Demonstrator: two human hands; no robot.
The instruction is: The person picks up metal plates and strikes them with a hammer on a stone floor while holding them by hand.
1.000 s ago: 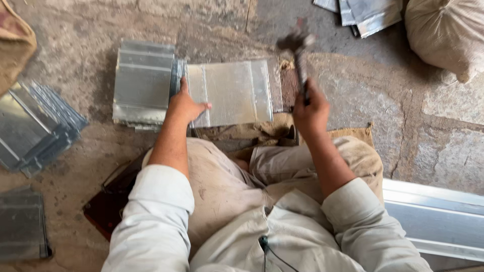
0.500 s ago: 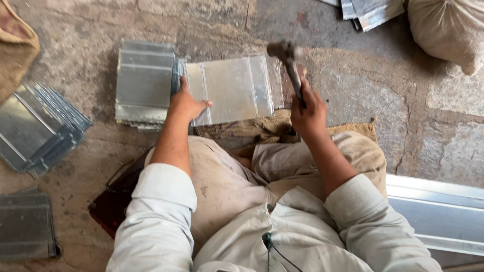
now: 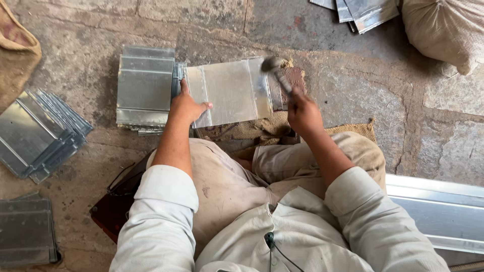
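Now the left hand (image 3: 185, 107) lies flat with spread fingers on the left edge of a metal sheet (image 3: 229, 91), which rests on the stone floor (image 3: 353, 95) in front of the knees. The right hand (image 3: 304, 113) is closed around a hammer (image 3: 276, 70), whose blurred head is over the sheet's right edge, and a stack of sheets (image 3: 144, 85) lies just beside the left hand.

Hammer (image 3: 276, 70) over metal sheet (image 3: 229, 91) — stone floor (image 3: 353, 95)

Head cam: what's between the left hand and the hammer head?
Only the flat grey metal sheet: the left hand presses its left edge, the hammer head sits at its right edge. Head view shows it.
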